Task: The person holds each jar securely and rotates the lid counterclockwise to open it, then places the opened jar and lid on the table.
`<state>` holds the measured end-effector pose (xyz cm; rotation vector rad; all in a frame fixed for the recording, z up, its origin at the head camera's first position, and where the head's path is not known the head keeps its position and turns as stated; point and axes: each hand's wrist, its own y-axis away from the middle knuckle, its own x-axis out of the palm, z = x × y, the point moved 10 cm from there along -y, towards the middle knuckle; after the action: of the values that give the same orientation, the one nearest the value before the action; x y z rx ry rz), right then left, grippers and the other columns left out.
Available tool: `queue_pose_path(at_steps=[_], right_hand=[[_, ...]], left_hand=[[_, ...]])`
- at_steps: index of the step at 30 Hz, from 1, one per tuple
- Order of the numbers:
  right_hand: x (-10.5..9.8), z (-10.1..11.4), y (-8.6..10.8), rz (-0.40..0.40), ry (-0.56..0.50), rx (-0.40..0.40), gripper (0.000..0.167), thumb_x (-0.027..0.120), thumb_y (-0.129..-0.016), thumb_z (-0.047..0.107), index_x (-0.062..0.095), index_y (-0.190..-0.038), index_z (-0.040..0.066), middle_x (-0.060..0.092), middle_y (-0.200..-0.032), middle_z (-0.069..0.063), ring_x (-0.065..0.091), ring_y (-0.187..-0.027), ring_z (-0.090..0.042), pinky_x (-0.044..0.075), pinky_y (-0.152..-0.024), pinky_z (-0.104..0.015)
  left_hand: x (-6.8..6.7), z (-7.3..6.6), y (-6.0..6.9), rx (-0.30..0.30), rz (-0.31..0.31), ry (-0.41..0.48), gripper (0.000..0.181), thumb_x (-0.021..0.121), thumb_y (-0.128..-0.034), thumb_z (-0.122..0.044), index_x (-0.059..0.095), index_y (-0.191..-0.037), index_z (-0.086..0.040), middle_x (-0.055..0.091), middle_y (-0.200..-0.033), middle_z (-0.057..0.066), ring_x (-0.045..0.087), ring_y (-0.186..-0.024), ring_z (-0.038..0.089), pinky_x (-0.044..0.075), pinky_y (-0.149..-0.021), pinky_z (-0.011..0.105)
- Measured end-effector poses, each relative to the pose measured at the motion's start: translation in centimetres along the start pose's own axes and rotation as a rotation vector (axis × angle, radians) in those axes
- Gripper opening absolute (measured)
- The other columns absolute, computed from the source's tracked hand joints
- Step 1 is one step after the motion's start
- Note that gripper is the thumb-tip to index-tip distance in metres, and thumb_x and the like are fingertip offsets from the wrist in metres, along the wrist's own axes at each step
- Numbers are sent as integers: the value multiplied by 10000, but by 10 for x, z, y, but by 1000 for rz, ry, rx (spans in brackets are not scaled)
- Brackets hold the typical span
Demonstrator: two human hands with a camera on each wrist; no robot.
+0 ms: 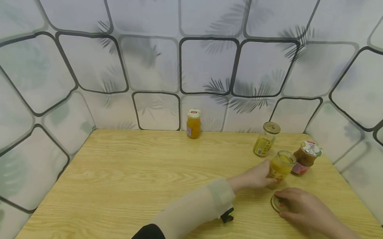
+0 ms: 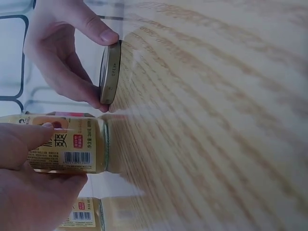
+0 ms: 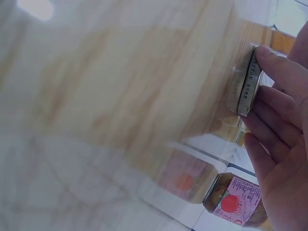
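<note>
Beige cloth covers the left sleeve, nearest of all, slanting across the wooden bench. Just past it on the right, the right hand has its grip pinching the lid, down at the bench surface; whether the two touch is hard to tell. The head view has the lid partly covered by fingers, but the left wrist view shows its rim edge-on, with "OPEN" printed there. Next comes the left hand, its grip wrapped round the yellow jar, which stands on the bench. Its uncovered mouth shows from the head; the left wrist view gives the barcode instead. Close beside it on the right is the brown jar; the right wrist view reveals a red fruit on its pink label, the head view its patterned top. A little farther back stands the capped jar, only its lower part caught from the left wrist. Farthest, by the patterned wall, the orange jar is seen whole from the head.
</note>
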<state>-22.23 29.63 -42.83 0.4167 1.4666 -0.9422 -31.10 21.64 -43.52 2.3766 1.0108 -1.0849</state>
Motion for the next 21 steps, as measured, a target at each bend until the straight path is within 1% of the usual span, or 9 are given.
queue_pose_path(at_steps=[2,4,8,17,21], right_hand=[[0,0,0,-4,6,-1,573,1005,-644,349,794,-1131,135,796,-1082,19,723,-987,-167,614,-803,-324],[0,0,0,-3,7,-1,573,1004,-643,348,795,-1131,134,797,-1082,17,726,-987,-171,614,-804,-327],[1,-2,0,14,5,11,573,1003,-647,360,796,-1131,132,797,-1079,15,728,-984,-175,620,-802,-351],[1,-2,-1,21,14,-3,580,1006,-634,370,798,-1120,131,795,-1063,18,729,-970,-165,623,-788,-354],[1,0,-2,26,23,-10,578,1003,-637,362,795,-1122,127,795,-1066,16,728,-975,-181,623,-796,-368]], left_hand=[[-2,0,0,-9,-9,7,522,674,-1059,-215,425,-1483,-41,636,-1390,64,607,-1285,52,467,-1049,112],[-4,0,0,-19,-22,4,532,693,-1049,-228,441,-1485,-56,641,-1420,60,606,-1321,63,462,-1084,123],[-8,3,-1,-47,-43,-2,554,745,-1016,-272,489,-1474,-96,668,-1421,25,628,-1303,53,469,-1086,128],[-8,7,-5,-56,-31,8,593,772,-994,-298,501,-1490,-116,670,-1426,3,634,-1289,40,479,-1047,109],[-9,7,-6,-50,-46,15,599,782,-987,-302,507,-1487,-119,678,-1412,2,641,-1273,39,485,-1033,105]])
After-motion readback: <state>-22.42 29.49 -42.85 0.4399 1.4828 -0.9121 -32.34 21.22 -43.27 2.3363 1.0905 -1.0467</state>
